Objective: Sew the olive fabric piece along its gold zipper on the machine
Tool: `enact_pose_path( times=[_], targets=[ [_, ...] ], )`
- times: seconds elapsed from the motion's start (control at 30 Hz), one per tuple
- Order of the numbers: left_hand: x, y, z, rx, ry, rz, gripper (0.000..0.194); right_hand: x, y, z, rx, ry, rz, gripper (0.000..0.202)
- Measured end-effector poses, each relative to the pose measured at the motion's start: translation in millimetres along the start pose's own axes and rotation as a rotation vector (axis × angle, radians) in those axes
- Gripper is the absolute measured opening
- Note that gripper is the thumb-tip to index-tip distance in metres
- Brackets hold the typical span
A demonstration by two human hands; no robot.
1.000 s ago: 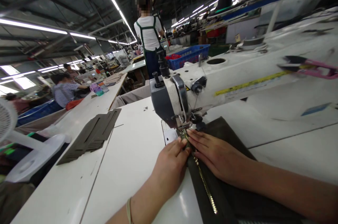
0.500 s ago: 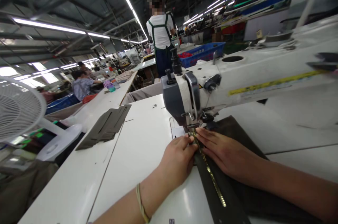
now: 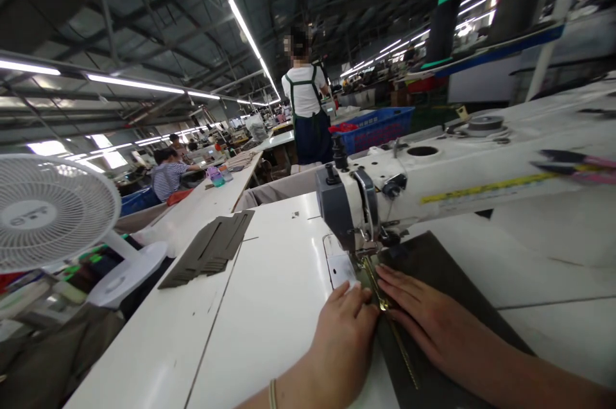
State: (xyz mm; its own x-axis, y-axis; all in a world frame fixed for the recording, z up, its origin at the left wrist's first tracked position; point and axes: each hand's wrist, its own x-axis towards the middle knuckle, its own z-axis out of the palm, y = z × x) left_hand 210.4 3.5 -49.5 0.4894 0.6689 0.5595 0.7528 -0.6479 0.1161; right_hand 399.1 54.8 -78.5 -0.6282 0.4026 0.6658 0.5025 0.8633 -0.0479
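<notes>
A brown-grey fabric panel (image 3: 445, 277) lies under the presser foot (image 3: 366, 252) of a white sewing machine (image 3: 462, 168), with a gold-toothed zipper (image 3: 407, 352) running along it toward me. My left hand (image 3: 344, 341) is closed at the panel's left edge, its curled fingers beside the zipper; the fingertips are partly hidden. Flat on the panel, right of the zipper, rests my right hand (image 3: 433, 316), fingers stretched toward the foot. A shiny gold part, seemingly the slider (image 3: 384, 304), shows between the hands.
Stacked grey-brown fabric pieces (image 3: 212, 248) lie on the white table (image 3: 260, 306) to the left. A white fan (image 3: 52, 213) stands beyond them. Snips (image 3: 572, 165) rest on the machine arm. Behind the machine are a blue crate (image 3: 380, 126) and a standing person (image 3: 305, 101).
Both hands have drawn back a little from the presser foot, toward me along the zipper. The shiny gold part now shows between them. The camera view has shifted.
</notes>
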Motion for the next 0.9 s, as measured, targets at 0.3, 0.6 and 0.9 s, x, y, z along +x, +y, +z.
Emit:
enact_pose_path(
  times=[0.3, 0.6, 0.9],
  targets=[
    [10, -9, -4.2, 0.020, -0.144, 0.028, 0.015, 8, 7, 1, -0.014, -0.021, -0.018, 0.037],
    [23, -21, -1.0, 0.049, -0.163, 0.031, 0.014, 17, 19, 7, 0.089, -0.033, 0.042, 0.034],
    [34, -32, 3.5, -0.051, -0.112, 0.021, 0.016, 31, 27, 10, 0.227, -0.081, 0.120, 0.030]
  ],
)
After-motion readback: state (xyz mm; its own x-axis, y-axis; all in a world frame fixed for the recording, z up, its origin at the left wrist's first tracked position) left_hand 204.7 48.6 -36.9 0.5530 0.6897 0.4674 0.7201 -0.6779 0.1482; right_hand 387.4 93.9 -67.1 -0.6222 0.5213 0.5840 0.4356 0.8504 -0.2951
